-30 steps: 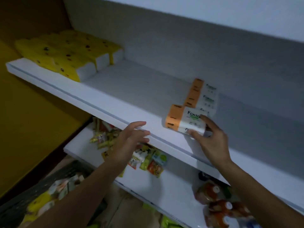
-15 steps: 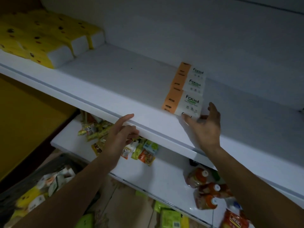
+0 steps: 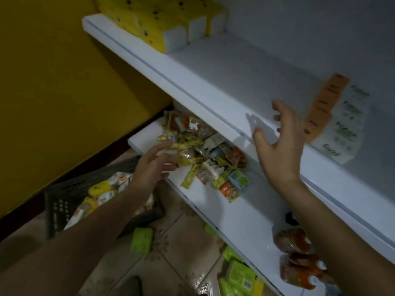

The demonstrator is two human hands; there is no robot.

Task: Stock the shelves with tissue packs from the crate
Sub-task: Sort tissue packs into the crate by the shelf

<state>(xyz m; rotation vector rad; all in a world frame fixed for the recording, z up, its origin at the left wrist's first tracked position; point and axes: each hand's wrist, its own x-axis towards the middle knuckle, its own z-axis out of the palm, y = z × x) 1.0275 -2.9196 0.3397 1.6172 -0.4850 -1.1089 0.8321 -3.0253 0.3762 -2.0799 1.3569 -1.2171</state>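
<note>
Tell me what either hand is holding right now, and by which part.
Nothing. The right hand is open, fingers spread, just off the orange-and-white tissue packs; the left hand is open too, in front of the snack packets.

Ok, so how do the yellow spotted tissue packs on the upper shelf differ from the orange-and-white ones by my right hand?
The yellow spotted tissue packs sit at the left end of the white upper shelf; the orange-and-white tissue packs lie further right, by the right hand. The yellow ones show plain white ends; the orange-and-white ones show printed lettering. Both rest on that shelf, unheld.
</note>
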